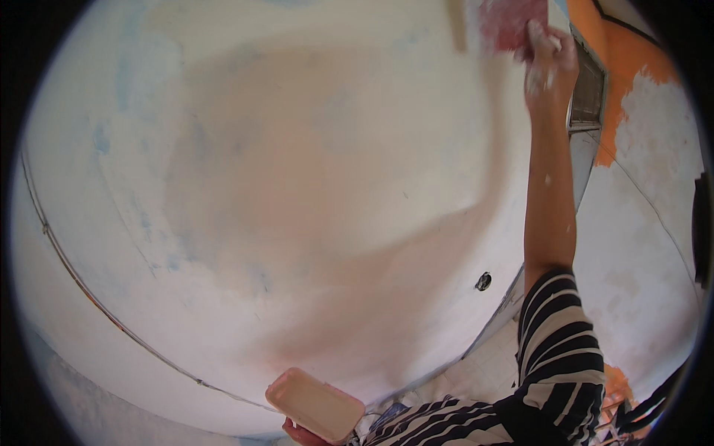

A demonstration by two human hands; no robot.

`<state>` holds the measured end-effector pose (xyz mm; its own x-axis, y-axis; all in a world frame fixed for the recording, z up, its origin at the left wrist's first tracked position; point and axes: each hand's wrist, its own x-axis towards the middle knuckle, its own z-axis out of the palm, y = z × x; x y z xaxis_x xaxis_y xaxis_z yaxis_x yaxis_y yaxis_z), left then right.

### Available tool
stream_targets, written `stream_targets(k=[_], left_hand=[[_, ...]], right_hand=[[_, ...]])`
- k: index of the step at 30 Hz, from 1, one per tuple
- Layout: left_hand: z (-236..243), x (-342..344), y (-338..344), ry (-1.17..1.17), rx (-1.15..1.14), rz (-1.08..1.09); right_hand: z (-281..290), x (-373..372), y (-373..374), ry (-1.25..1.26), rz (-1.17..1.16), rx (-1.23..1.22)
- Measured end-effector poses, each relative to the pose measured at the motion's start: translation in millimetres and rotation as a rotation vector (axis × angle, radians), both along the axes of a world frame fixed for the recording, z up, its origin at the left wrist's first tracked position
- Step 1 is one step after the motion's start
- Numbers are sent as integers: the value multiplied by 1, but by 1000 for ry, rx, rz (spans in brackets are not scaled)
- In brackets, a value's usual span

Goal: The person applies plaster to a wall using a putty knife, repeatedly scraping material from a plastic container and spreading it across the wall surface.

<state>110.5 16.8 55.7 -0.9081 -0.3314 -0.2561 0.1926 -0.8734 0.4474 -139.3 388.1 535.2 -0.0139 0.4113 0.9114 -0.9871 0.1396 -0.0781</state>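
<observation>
My right hand (549, 63) is raised high against a white plastered wall (297, 186). It grips a reddish flat piece, like a sanding sheet or pad (509, 24), and presses it to the wall near the top edge of the view. White dust covers the fingers. My right arm in a black-and-white striped sleeve (558, 349) runs up from the lower right. At the bottom centre my left hand (301, 431) holds a pale pinkish rectangular tray-like board (314, 405) from below; only a few fingers show.
The wall has bluish and pinkish patches. A thin cable (89, 293) runs along it at left. A small dark hole (483, 281) sits near the corner. To the right are a window grille (587, 93) and an orange-and-white wall (639, 74).
</observation>
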Motion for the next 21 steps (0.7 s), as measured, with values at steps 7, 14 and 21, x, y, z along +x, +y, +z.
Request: stream_targets(k=[7,14,21], left_hand=[[13,0,4,75,16,5],[-2,-2,2,10,18,26],[26,-4,3,42,7,-33]], right_hand=[[-91,9,-66,-470,192,593],[25,-34,80,10,-103,77],[-93,18,-28,-489,198,489]])
